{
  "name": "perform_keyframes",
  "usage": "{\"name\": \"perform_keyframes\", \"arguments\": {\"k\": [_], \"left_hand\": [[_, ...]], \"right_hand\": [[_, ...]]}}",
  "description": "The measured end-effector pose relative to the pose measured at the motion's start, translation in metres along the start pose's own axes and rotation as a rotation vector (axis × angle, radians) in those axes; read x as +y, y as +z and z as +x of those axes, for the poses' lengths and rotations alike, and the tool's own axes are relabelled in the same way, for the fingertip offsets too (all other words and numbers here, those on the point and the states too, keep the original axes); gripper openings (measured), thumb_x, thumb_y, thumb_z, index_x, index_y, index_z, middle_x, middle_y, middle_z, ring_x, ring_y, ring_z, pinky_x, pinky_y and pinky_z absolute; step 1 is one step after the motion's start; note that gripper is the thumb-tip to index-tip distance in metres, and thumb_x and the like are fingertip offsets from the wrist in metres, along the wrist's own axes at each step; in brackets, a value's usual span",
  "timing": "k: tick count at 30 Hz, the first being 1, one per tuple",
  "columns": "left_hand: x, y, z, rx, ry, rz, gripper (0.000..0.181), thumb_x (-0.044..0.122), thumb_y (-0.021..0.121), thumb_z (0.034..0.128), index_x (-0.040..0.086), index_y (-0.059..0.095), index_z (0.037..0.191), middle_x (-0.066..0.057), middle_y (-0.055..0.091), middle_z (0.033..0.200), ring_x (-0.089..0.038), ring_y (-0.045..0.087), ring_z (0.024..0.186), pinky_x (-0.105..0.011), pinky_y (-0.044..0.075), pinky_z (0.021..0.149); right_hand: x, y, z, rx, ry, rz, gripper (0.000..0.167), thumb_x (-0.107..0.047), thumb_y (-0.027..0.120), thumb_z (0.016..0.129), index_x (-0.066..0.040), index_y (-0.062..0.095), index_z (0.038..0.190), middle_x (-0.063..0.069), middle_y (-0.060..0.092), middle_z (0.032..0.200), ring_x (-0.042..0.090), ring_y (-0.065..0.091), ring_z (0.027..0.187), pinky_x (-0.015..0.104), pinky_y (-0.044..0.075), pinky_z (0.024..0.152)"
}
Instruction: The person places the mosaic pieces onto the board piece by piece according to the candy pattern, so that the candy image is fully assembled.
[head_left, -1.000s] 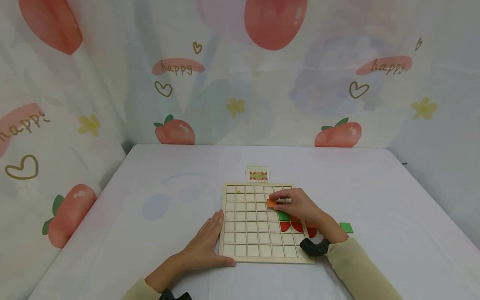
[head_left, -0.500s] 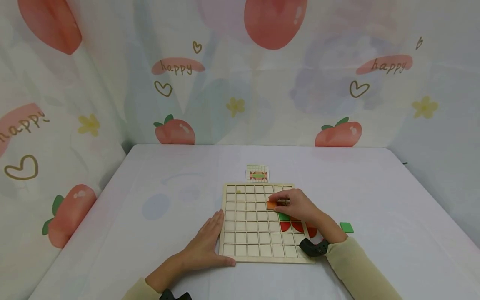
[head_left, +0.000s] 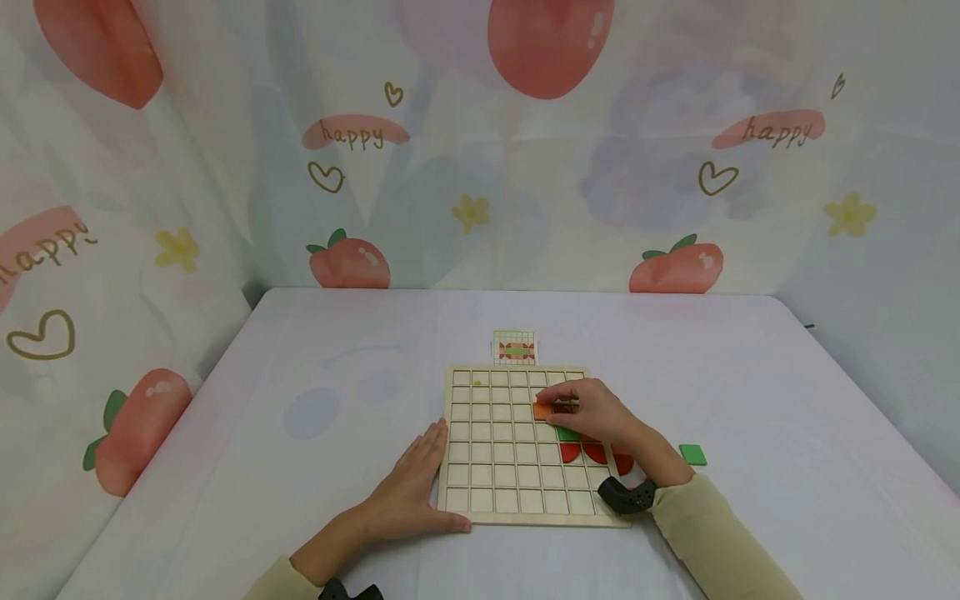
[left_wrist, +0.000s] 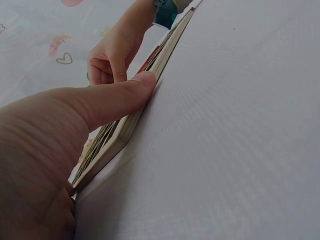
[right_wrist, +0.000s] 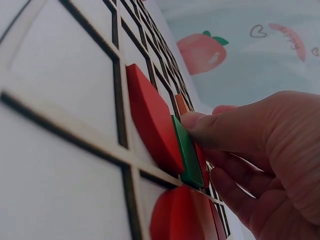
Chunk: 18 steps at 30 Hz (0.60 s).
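Observation:
On the table lies the wooden grid board (head_left: 528, 520). The left hand (head_left: 405, 492) lies along its left side with fingers straight, and in the left wrist view the thumb (left_wrist: 115, 97) rests on the board's edge (left_wrist: 117, 142). Over the board's right part, the right hand (head_left: 603, 412) has thumb and fingertips at an orange tile (head_left: 542, 412), which sits level in a cell. A green tile (head_left: 567, 434) and red curved pieces (head_left: 570, 452) are beside it; the right wrist view shows the green tile (right_wrist: 187, 152) next to a red piece (right_wrist: 152, 120). The hand hides some pieces.
A small pattern card (head_left: 516, 348) stands at the board's far edge. To the right of the board lie a loose green tile (head_left: 693, 454) and a red piece (head_left: 623, 462), partly behind the right forearm. A patterned cloth hangs behind the table.
The orange tile, slightly raised and tilted before, has come down level into its cell, the right fingers staying with it. The left hand has not moved.

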<state>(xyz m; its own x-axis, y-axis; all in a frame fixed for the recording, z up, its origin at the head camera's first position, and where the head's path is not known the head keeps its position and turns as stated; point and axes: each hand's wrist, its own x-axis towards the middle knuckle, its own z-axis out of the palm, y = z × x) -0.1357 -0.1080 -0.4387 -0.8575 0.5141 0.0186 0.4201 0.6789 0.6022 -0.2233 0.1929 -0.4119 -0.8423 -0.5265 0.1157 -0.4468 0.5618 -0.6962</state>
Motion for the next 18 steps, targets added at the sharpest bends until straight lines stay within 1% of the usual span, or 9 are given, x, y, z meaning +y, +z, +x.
{"name": "perform_keyframes", "arguments": {"k": [10, 15, 18], "left_hand": [[0.0009, -0.0006, -0.0002, -0.005, -0.001, -0.001, 0.125, 0.067, 0.068, 0.0642, -0.001, 0.003, 0.146, -0.012, 0.005, 0.152, -0.021, 0.001, 0.138, -0.042, 0.008, 0.109], [0.0015, -0.0005, -0.0002, -0.006, 0.002, -0.002, 0.124, 0.066, 0.068, 0.0647, -0.002, 0.003, 0.146, -0.012, 0.005, 0.152, -0.022, 0.002, 0.138, -0.043, 0.008, 0.109], [0.0010, -0.0002, -0.0001, -0.003, 0.005, 0.006, 0.124, 0.067, 0.068, 0.0648, -0.002, 0.003, 0.146, -0.013, 0.005, 0.152, -0.022, 0.002, 0.138, -0.043, 0.008, 0.109]], "right_hand": [[0.0010, 0.0001, -0.0014, 0.012, -0.007, -0.002, 0.032, -0.013, 0.072, 0.080, -0.002, 0.066, 0.110, 0.007, 0.065, 0.105, 0.024, 0.060, 0.098, 0.034, 0.050, 0.081], [0.0029, -0.0019, -0.0043, 0.025, -0.009, 0.018, 0.035, -0.015, 0.072, 0.080, -0.003, 0.065, 0.112, 0.006, 0.065, 0.106, 0.022, 0.060, 0.099, 0.031, 0.050, 0.080], [0.0040, -0.0037, -0.0061, 0.019, -0.019, 0.027, 0.035, -0.015, 0.072, 0.080, -0.002, 0.065, 0.112, 0.007, 0.064, 0.108, 0.023, 0.060, 0.100, 0.031, 0.050, 0.080]]}}
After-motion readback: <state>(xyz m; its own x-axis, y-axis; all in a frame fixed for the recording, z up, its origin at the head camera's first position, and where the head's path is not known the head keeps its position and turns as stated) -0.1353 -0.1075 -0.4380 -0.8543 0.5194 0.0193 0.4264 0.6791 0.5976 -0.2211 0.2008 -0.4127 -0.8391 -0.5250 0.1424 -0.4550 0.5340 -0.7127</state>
